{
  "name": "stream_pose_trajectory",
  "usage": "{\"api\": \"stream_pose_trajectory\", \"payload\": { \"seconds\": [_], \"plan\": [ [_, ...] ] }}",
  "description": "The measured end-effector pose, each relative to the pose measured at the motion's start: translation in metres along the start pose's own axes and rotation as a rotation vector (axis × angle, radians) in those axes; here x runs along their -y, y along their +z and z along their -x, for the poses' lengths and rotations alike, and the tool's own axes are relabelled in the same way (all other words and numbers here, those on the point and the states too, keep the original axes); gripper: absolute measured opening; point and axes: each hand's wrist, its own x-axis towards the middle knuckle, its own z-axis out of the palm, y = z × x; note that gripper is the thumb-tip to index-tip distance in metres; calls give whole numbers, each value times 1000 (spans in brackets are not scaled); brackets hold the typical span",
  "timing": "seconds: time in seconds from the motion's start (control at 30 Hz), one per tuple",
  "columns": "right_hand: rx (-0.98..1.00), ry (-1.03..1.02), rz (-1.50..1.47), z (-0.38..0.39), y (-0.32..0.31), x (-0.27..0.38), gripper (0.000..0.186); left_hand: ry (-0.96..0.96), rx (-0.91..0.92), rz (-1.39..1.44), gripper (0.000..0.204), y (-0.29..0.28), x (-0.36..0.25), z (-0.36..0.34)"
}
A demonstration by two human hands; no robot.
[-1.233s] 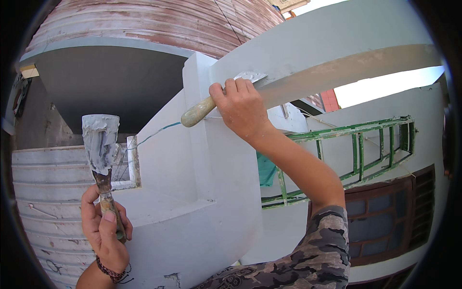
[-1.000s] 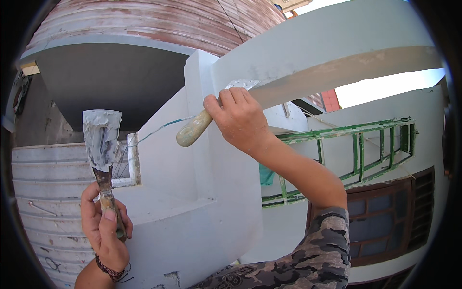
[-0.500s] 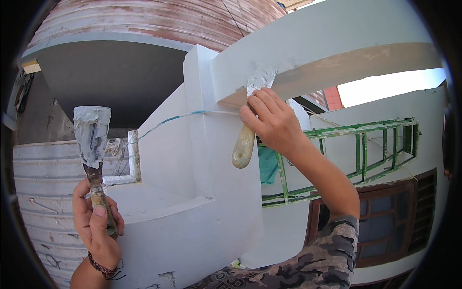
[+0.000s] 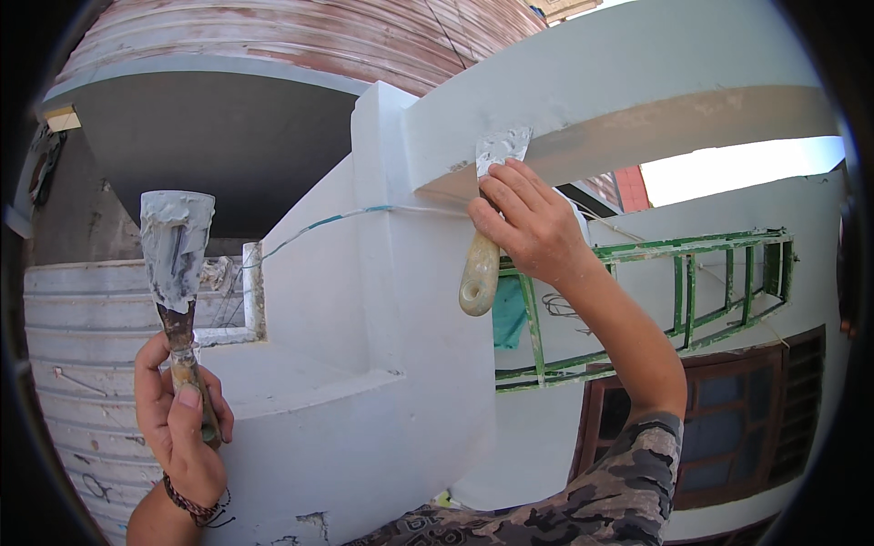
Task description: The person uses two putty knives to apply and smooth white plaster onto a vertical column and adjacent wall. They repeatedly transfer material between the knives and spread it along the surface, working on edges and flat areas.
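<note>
My left hand [image 4: 177, 414] grips a putty knife [image 4: 187, 387] upright at the lower left, its blade [image 4: 175, 246] thickly coated in pale grey paste. My right hand [image 4: 533, 223] is closed round a second scraper [image 4: 482, 273] with a worn pale handle. Its smeared blade [image 4: 501, 150] lies against the face of the light grey beam [image 4: 628, 68], just right of the white column [image 4: 378, 146], with its lower part behind my fingers. A thin blue and white cable [image 4: 323, 221] runs across the column and passes behind my right hand.
A green metal ladder [image 4: 687, 346] lies sideways along the right wall, with a teal cloth [image 4: 510, 309] near its left end. A brown framed window [image 4: 719, 428] is below it. At left are corrugated sheeting [image 4: 82, 328], a dark grey recess [image 4: 218, 146] and a white-edged opening [image 4: 255, 291].
My right hand has moved right, and its scraper has turned from slanted to nearly upright, the blade still at the beam. My left hand with the loaded knife has shifted slightly left and up.
</note>
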Motion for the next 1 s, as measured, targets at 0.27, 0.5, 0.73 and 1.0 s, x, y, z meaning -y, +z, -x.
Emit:
{"api": "stream_pose_trajectory", "payload": {
  "seconds": [0.27,0.5,0.73,1.0],
  "plan": [
    [7,-40,1,25,2,-9,13,-8,-53,-36,51,2,2,2],
    [131,-39,-9,24,-17,1,13,-16,-39,-33,51,1,2,2],
    [8,3,-98,16,-35,18,16,-17,8,-15,50,2,-4,3],
    [-29,58,-47,-27,10,-2,12,8,31,-2,49,0,1,1]
  ]
}}
